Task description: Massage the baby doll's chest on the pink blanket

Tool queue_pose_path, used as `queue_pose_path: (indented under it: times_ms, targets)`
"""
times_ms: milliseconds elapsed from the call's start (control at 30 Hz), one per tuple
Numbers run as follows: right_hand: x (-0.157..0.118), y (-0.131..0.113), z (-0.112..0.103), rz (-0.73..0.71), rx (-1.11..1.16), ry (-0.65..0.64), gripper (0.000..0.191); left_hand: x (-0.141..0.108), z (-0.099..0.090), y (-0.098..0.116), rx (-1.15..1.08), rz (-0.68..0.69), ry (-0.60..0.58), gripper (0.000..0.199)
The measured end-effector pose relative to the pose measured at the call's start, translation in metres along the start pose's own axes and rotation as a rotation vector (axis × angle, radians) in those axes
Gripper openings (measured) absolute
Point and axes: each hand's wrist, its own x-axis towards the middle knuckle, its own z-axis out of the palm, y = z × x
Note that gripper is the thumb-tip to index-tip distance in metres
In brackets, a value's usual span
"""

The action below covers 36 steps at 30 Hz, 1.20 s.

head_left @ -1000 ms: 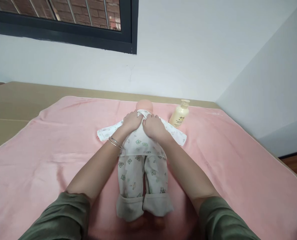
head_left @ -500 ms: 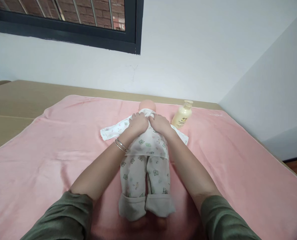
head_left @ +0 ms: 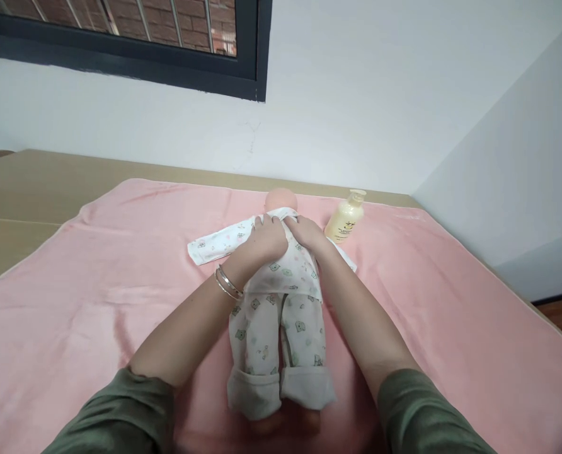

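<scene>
Both hands' grip (head_left: 288, 234) pinches the doll's top (head_left: 288, 271) on a pink blanket (head_left: 96, 296) beneath a white wall (head_left: 356, 94).

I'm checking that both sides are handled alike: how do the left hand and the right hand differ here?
The left hand wears thin bangles at the wrist; the right hand wears nothing there. The left hand spreads wide over the doll's top, while the right hand lies narrower, nearer the cream bottle. Both rest on the doll just below its neck, fingers at the collar, with green sleeves behind.

Doll (head_left: 278, 302) lies on blanket (head_left: 96, 302); bottle (head_left: 344, 219) just right of doll's head.
</scene>
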Motion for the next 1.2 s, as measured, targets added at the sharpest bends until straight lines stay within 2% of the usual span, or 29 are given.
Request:
queue_pose_path:
  times_ms: [100, 300, 400, 533, 733, 933, 1133, 1200]
  targets:
    - [-0.002, -0.001, -0.001, -0.004, -0.057, 0.02, 0.067, 0.003, -0.002, -0.002, 0.074, 0.024, -0.048, 0.048]
    - [-0.028, -0.025, 0.004, -0.139, -0.329, 0.063, 0.055, 0.025, 0.001, -0.027, -0.056, -0.068, 0.042, 0.055]
    - [-0.035, -0.034, 0.01, -0.137, -0.389, 0.102, 0.048, 0.028, 0.004, -0.032, -0.095, -0.098, 0.081, 0.05]
    - [-0.027, -0.027, 0.011, -0.106, -0.299, 0.105, 0.051, 0.028, 0.008, -0.031, -0.11, -0.13, 0.106, 0.049]
    - [-0.004, -0.001, 0.006, -0.001, -0.032, 0.04, 0.071, 0.028, 0.014, -0.03, -0.089, -0.128, 0.135, 0.054]
    - [-0.003, 0.0, 0.008, -0.011, -0.041, 0.059, 0.071, 0.026, 0.012, -0.029, -0.096, -0.134, 0.133, 0.055]
    - [-0.002, 0.0, 0.003, -0.023, -0.048, 0.033, 0.068, 0.006, 0.006, -0.005, -0.006, -0.144, 0.149, 0.049]
    - [-0.006, -0.005, 0.003, -0.007, -0.091, 0.054, 0.066, 0.004, 0.004, -0.003, -0.004, -0.122, 0.141, 0.047]
